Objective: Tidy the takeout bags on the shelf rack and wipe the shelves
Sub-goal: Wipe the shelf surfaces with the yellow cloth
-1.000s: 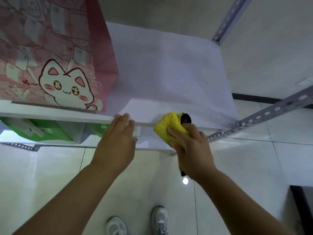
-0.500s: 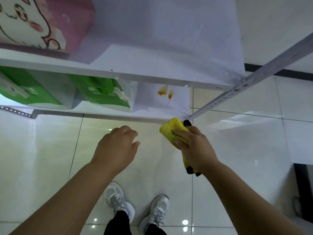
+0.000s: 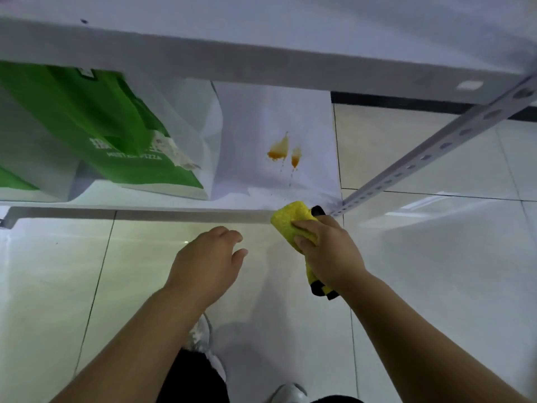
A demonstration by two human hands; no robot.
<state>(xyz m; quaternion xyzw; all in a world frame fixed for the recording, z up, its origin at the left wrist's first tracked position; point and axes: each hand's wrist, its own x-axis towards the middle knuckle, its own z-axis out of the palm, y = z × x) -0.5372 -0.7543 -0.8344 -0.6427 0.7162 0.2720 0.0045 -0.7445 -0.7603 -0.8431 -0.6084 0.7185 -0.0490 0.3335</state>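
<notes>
My right hand (image 3: 328,251) grips a folded yellow cloth (image 3: 290,221) with black trim, held at the front right corner of the lower white shelf (image 3: 247,196). An orange stain (image 3: 283,151) with two blobs and small drips lies on that shelf, just beyond the cloth. A green and white takeout bag (image 3: 125,141) stands on the same shelf to the left of the stain. My left hand (image 3: 209,263) hovers in front of the shelf edge, fingers loosely curled, holding nothing.
The upper white shelf (image 3: 261,59) overhangs at the top. A perforated grey metal rail (image 3: 430,146) runs diagonally at the right. Glossy white floor tiles (image 3: 436,257) lie below, with my shoes (image 3: 203,338) near the bottom.
The view dropped from the upper shelf with the pink cat bag to the lower shelf. Both hands came down; the left hand left the upper shelf edge, the cloth reached the lower shelf corner.
</notes>
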